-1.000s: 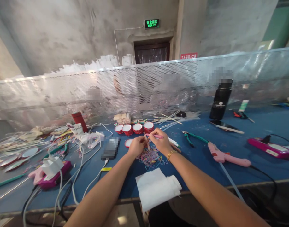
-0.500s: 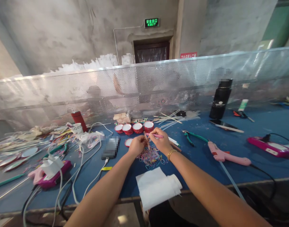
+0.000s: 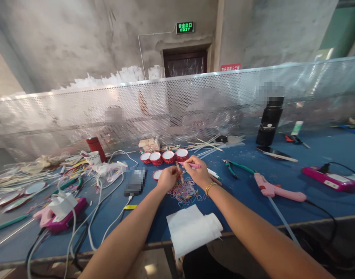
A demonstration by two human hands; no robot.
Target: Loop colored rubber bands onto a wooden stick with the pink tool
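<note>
My left hand [image 3: 168,179] is closed on a thin, flat wooden stick [image 3: 180,173], which it holds tilted above the table. In my right hand [image 3: 199,175] is a pink marker pen [image 3: 195,166], its tip pointing at the stick and seemingly touching it. Below both hands lies a heap of small coloured rubber bands [image 3: 185,194]. Just beyond the hands stand several round red tins with white tops [image 3: 168,155], and one more white-topped round piece [image 3: 157,175] is beside my left hand. A folded white cloth [image 3: 192,228] lies at the table's front edge.
Right of my hands are green-handled pliers [image 3: 231,169], a pink glue gun [image 3: 278,190], a black bottle [image 3: 269,124] and a magenta power strip [image 3: 328,178]. To the left are a phone [image 3: 136,182], white cables, a red bottle [image 3: 96,148] and scattered sticks. A perforated metal screen [image 3: 122,128] runs behind.
The view has shifted very slightly. Both hands keep the stick and the marker pen in nearly the same place, with only a small movement of the pen against the stick.
</note>
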